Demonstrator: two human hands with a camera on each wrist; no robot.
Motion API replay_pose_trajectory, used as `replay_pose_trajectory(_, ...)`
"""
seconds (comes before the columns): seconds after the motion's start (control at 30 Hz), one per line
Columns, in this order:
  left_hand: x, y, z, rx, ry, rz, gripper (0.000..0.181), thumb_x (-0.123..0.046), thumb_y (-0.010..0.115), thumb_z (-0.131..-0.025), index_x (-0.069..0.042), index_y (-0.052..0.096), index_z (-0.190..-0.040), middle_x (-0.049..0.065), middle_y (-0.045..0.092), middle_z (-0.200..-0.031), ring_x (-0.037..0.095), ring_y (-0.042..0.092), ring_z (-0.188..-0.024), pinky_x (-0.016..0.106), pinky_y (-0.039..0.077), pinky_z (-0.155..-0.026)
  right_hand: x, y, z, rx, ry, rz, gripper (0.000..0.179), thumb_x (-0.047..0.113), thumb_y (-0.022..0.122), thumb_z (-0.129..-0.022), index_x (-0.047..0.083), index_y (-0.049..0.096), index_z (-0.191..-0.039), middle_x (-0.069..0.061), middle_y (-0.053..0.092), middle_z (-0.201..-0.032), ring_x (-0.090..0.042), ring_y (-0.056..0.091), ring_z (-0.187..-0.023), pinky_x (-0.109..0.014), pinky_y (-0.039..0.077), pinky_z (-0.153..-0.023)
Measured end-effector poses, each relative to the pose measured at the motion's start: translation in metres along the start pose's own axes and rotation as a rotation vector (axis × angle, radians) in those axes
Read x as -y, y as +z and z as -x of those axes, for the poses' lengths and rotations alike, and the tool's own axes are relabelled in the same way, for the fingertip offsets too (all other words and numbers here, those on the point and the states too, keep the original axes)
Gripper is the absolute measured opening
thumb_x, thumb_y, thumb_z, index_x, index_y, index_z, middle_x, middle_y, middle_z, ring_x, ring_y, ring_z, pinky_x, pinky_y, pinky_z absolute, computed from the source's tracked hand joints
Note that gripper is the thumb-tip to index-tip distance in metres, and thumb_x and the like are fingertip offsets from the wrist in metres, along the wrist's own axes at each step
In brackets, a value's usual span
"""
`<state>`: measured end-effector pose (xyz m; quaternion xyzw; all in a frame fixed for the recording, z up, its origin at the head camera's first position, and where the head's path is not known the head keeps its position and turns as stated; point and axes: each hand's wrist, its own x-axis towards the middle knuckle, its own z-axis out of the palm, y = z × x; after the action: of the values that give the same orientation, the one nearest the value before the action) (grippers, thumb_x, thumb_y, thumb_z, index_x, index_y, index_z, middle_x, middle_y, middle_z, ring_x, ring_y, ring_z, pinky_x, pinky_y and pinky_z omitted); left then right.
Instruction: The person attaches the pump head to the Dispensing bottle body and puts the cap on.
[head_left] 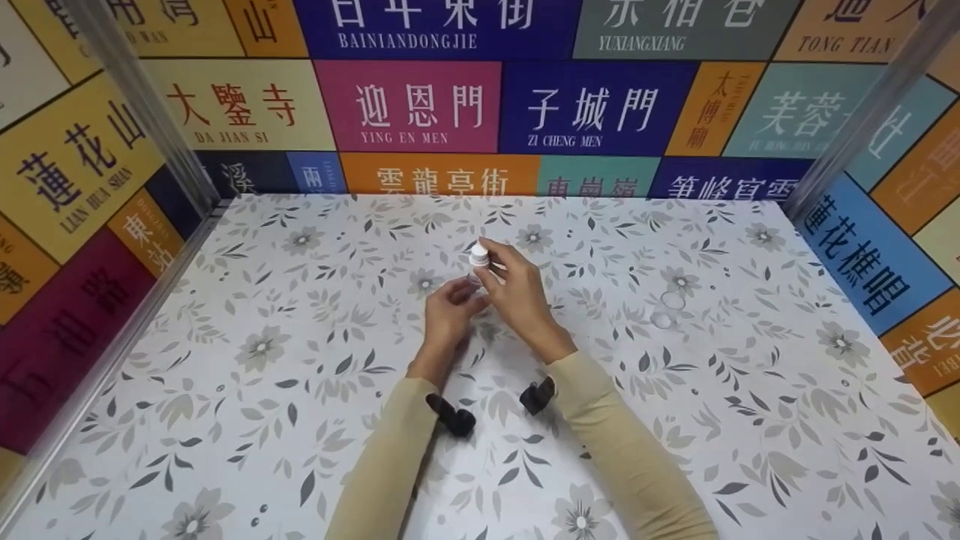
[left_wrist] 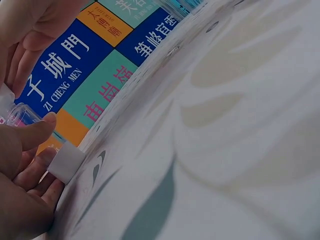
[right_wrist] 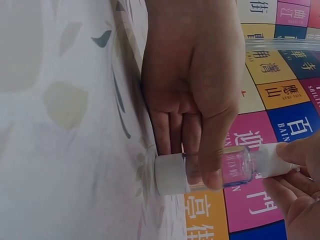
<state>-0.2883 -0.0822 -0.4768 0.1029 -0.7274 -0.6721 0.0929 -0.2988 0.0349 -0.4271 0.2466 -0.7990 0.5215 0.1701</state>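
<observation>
A small clear bottle [right_wrist: 237,167] stands upright between both hands near the middle of the table. My left hand [head_left: 448,309] grips its transparent body low down, thumb across the front. At the top, my right hand [head_left: 520,289] pinches the white cap [head_left: 478,253] between thumb and fingers. In the right wrist view, a white cylindrical piece [right_wrist: 170,174] lines up with the bottle's lower end, close to the tabletop. The left wrist view shows this white piece [left_wrist: 66,162] beside the left fingers; whether it joins the bottle I cannot tell.
Two clear round objects [head_left: 667,309] lie on the table to the right of the hands. A floral-patterned cover spreads over the table [head_left: 337,450]. Colourful sign-printed walls [head_left: 420,105] rise at the back and both sides, with clear strips [head_left: 862,105] at the corners.
</observation>
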Motion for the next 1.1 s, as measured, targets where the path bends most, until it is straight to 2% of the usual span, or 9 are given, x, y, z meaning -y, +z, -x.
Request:
replay_pose_trajectory(0.23,0.0005,0.0011,-0.0006,0.002,-0.004,-0.003,0.046,-0.004,0.078,-0.082,0.006,0.064,-0.125,0.024,0.069,-0.124,0.035,0.066,-0.12,0.035,0.056,-0.099,-0.0048,0.0012,0.0015,0.001,0.006,0.004,0.044,0.002,0.07,-0.091,-0.007,0.057,-0.132,-0.024,0.067,-0.123,-0.035,0.068,-0.115,-0.036,0.058,-0.097)
replay_pose_trajectory(0.5,0.0012,0.001,-0.001,0.007,-0.008,-0.024,0.043,-0.002,0.077,-0.083,0.005,0.065,-0.125,0.023,0.069,-0.124,0.034,0.066,-0.121,0.036,0.055,-0.101,-0.0067,0.002,0.0022,-0.008,0.022,-0.009,0.045,0.002,0.072,-0.09,-0.007,0.058,-0.131,-0.024,0.068,-0.121,-0.035,0.068,-0.114,-0.035,0.058,-0.096)
replay_pose_trajectory(0.67,0.002,0.0009,-0.0018,0.004,-0.018,-0.031,0.041,0.001,0.074,-0.085,0.003,0.065,-0.125,0.022,0.07,-0.124,0.033,0.066,-0.121,0.035,0.055,-0.102,-0.0036,0.0028,0.0031,-0.003,0.041,-0.033,0.049,0.003,0.073,-0.089,-0.008,0.056,-0.133,-0.025,0.064,-0.128,-0.036,0.065,-0.121,-0.038,0.055,-0.102)
replay_pose_trajectory(0.87,0.0007,0.0008,-0.0016,-0.003,0.009,-0.006,0.04,0.003,0.072,-0.085,0.005,0.065,-0.124,0.023,0.07,-0.122,0.033,0.068,-0.118,0.033,0.057,-0.097,-0.0021,0.0033,0.0018,0.035,0.06,-0.069,0.049,0.002,0.068,-0.092,-0.007,0.052,-0.138,-0.024,0.058,-0.135,-0.036,0.058,-0.13,-0.04,0.05,-0.109)
replay_pose_trajectory(1.1,0.0,0.0006,-0.001,-0.006,0.005,-0.008,0.04,0.002,0.073,-0.084,0.005,0.065,-0.124,0.023,0.071,-0.122,0.033,0.068,-0.118,0.033,0.057,-0.097,-0.0041,0.0057,0.002,0.0,0.068,-0.036,0.044,0.002,0.069,-0.091,-0.007,0.056,-0.132,-0.025,0.067,-0.121,-0.035,0.067,-0.116,-0.035,0.056,-0.1)
